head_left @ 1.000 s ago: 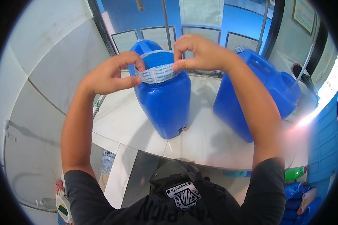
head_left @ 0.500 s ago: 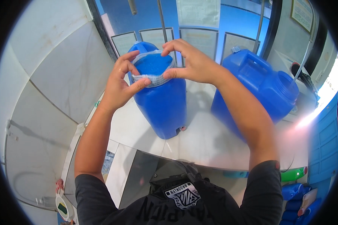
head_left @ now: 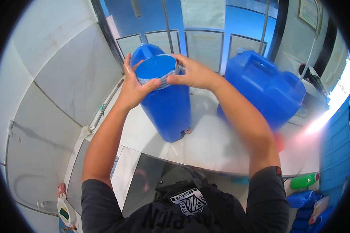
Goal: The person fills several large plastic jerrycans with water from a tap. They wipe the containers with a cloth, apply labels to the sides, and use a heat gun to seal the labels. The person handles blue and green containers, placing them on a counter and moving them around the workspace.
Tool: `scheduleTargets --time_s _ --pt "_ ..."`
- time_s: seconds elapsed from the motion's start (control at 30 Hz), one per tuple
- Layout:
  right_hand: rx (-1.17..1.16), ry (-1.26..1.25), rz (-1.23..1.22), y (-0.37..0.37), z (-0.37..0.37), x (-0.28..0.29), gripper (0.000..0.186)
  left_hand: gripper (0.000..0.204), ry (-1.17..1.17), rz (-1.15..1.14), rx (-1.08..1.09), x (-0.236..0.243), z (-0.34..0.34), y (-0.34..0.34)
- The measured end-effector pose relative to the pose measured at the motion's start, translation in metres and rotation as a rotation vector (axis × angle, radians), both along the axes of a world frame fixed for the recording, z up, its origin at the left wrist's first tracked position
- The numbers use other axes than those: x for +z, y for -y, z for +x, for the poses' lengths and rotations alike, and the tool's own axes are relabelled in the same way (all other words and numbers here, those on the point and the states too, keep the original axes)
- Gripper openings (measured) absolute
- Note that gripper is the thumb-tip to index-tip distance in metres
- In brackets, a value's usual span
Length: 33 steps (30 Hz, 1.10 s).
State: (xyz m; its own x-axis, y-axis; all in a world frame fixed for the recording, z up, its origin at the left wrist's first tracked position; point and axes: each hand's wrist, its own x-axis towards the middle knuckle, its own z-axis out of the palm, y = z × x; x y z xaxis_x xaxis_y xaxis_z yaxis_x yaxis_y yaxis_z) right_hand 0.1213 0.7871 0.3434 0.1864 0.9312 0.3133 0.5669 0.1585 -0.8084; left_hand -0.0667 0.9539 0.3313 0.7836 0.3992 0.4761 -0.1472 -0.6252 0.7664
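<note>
A tall blue water jug [head_left: 167, 110] stands upright on the white counter in front of me. Its round blue cap [head_left: 156, 66] faces up, and a whitish printed plastic seal band [head_left: 163, 81] runs around the cap's side. My left hand [head_left: 135, 86] holds the band from the left, thumb pressed on the near side and one finger sticking up. From the right, my right hand [head_left: 195, 73] closes on the band, its thumb near the left thumb and its fingers curled over the far edge, partly hidden.
Another blue jug [head_left: 252, 87], its wide mouth uncapped, stands to the right with a thin tube [head_left: 308, 58] at the mouth. A tiled wall [head_left: 62, 70] rises on the left. Below the counter at right lie a green bottle [head_left: 304, 180] and several blue containers [head_left: 301, 199].
The band has gone from standing loosely above the cap's rim to sitting lower around its side. Both hands have moved down with it, and the cap's top is more exposed.
</note>
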Motion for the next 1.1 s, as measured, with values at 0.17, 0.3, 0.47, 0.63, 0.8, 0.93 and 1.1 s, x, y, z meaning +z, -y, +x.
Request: scheduleTargets --time_s 0.17,0.3,0.47,0.63,0.8,0.93,1.1 --pt "-0.246 0.351 0.104 0.033 -0.012 -0.005 0.11 0.131 0.0 0.177 -0.016 0.008 0.003 -0.029" --pt "-0.372 0.611 0.359 0.132 -0.037 0.024 0.06 0.111 -0.264 0.426 -0.091 0.08 0.003 0.01" --pt "-1.063 0.737 0.495 0.278 0.045 0.089 0.033 0.114 -0.723 0.599 -0.136 0.126 0.033 0.037" --pt "-1.494 0.912 -0.367 0.465 0.231 0.086 0.048 0.109 -0.903 0.516 -0.145 0.128 0.078 0.051" --pt "-1.394 0.594 -0.725 0.466 0.304 0.05 0.058 0.103 -1.02 0.466 -0.005 0.125 0.074 0.059" --pt "-1.349 0.634 -0.762 0.457 0.345 0.034 0.061 0.103 -1.125 0.469 0.087 0.124 0.074 0.064" --pt "-1.43 0.687 -0.698 0.468 0.361 0.02 0.066 0.121 -1.111 0.506 0.093 0.122 0.079 0.057"
